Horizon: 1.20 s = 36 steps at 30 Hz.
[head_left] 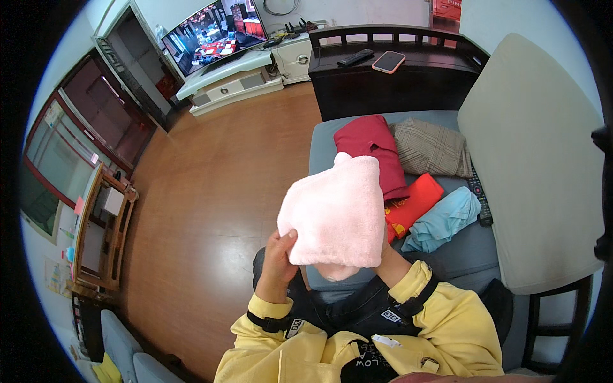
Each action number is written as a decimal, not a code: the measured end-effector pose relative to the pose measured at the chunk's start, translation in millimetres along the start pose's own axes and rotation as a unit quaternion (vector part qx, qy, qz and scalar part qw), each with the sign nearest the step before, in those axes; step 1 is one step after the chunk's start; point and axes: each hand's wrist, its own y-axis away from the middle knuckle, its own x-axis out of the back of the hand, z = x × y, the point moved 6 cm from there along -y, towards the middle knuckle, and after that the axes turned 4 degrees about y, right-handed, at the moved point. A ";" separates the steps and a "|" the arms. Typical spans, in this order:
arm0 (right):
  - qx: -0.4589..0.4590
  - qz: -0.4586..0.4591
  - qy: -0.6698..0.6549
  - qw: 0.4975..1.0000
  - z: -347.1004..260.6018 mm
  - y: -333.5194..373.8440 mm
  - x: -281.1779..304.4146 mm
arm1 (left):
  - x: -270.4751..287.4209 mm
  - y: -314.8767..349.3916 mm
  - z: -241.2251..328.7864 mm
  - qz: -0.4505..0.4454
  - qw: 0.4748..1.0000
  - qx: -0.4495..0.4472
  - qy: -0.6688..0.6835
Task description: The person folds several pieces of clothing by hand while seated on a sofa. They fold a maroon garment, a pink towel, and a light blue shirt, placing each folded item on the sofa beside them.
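In front of me, above my lap, is a pale pink fluffy cloth [335, 214], folded into a rough square. A small tuft sticks up at its top edge, and a soft bulge hangs below it. My left hand [278, 255] grips the lower left corner, thumb on the near face. At the lower right edge, my right hand [387, 254] holds the cloth from behind; its fingers are hidden. Beyond it on the grey sofa seat [324, 137] lie a folded dark red garment [373, 143], a bright red cloth [418, 201] with yellow marks and a bundled light blue cloth [444, 218].
A folded brown plaid cloth [431, 148] and a black remote control [480, 198] lie near the grey back cushion [536, 172]. Another remote [355, 58] and a phone [389, 62] rest on the dark wooden armrest [383, 89]. A lit television [217, 38] stands far off.
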 end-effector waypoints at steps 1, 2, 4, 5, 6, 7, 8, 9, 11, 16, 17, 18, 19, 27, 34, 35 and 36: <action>0.003 0.002 -0.001 1.000 -0.4 -0.1 1.0 | -7.3 1.4 -4.6 -0.031 0.999 0.016 0.025; 0.007 0.005 -0.001 1.000 -0.9 -1.7 2.2 | -10.3 2.3 -7.0 -0.032 0.999 0.018 0.013; 0.010 0.007 0.004 1.000 -1.7 -2.5 3.7 | -17.2 4.8 -8.0 -0.056 0.998 0.014 0.009; 0.011 0.007 0.007 1.000 -2.5 -2.7 4.4 | -17.9 5.4 -5.7 -0.056 0.998 0.001 -0.002; 0.011 0.008 0.012 1.000 -2.0 -2.7 4.9 | -17.9 5.9 -3.1 -0.059 0.998 -0.012 -0.013; 0.007 0.010 0.021 1.000 -2.1 -2.4 5.9 | -17.7 6.8 -0.4 -0.068 0.997 -0.026 -0.022; 0.001 0.012 0.038 0.999 -1.1 -1.7 7.0 | -14.8 6.3 -2.0 -0.060 0.998 -0.005 -0.028; -0.007 0.013 0.059 0.998 -0.3 -0.5 8.5 | -11.9 5.1 -3.5 -0.060 0.998 0.015 -0.031; -0.030 0.016 0.121 0.992 2.4 2.5 13.5 | -6.4 2.7 -8.8 -0.056 0.997 0.035 -0.041; -0.085 -0.007 0.374 0.923 12.8 11.3 29.6 | 4.2 -2.8 -17.4 -0.047 0.992 0.027 -0.113; -0.086 -0.010 0.405 0.910 13.8 10.9 31.3 | 5.4 -3.2 -16.7 -0.039 0.990 0.018 -0.134; -0.083 -0.009 0.419 0.904 13.8 10.2 32.0 | 6.1 -3.6 -14.8 -0.032 0.988 0.008 -0.151; -0.076 0.000 0.420 0.904 12.0 9.0 32.1 | 5.9 -3.7 -12.7 -0.028 0.986 -0.001 -0.162; -0.032 -0.051 0.075 0.995 -23.7 5.5 -1.8 | 6.9 -0.7 10.6 0.023 0.985 -0.052 -0.162; -0.034 0.009 0.183 0.982 -15.5 4.4 9.1 | 16.8 -3.4 24.2 0.066 0.988 -0.094 -0.106; -0.034 0.008 0.207 0.978 -14.0 4.5 9.8 | 17.4 -3.1 25.1 0.071 0.988 -0.095 -0.095; -0.030 0.011 0.226 0.974 -13.1 4.5 10.2 | 17.5 -2.7 25.2 0.074 0.989 -0.089 -0.091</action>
